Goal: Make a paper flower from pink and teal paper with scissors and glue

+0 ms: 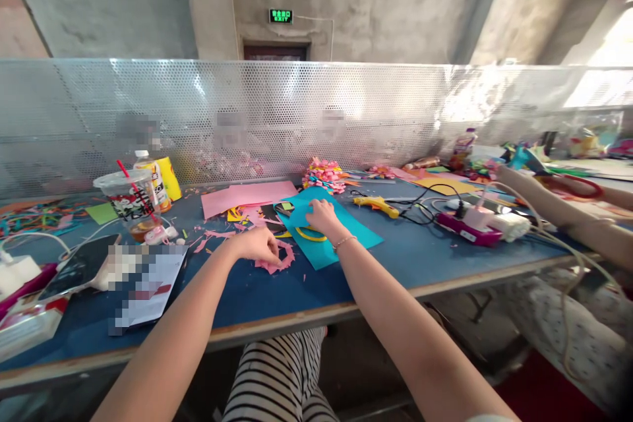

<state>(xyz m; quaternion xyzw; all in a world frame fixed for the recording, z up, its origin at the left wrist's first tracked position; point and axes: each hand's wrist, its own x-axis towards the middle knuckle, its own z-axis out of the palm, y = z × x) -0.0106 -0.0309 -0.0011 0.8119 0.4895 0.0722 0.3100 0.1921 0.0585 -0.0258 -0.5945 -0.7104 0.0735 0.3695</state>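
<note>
My left hand (258,245) is closed, its fingertips pinching a ragged-edged pink paper ring (287,258) low over the blue tabletop. To its right, a bright blue paper sheet (324,254) lies at an angle. My right hand (324,216) is over that sheet with its fingers curled down; what they hold, if anything, is hidden. Just below this hand, a yellow curved handle (311,236), seemingly of scissors, shows against the sheet. Pink paper sheets (247,196) and small pink scraps (212,235) lie behind my left hand.
A yellow glue gun (376,205) with a black cable lies right of the blue sheet. Farther right is a purple power strip (467,229). Layered paper pieces (324,175) are heaped behind. Leftward stand a drink cup (131,201) and phone (153,287). Another person's arm (548,204) reaches in.
</note>
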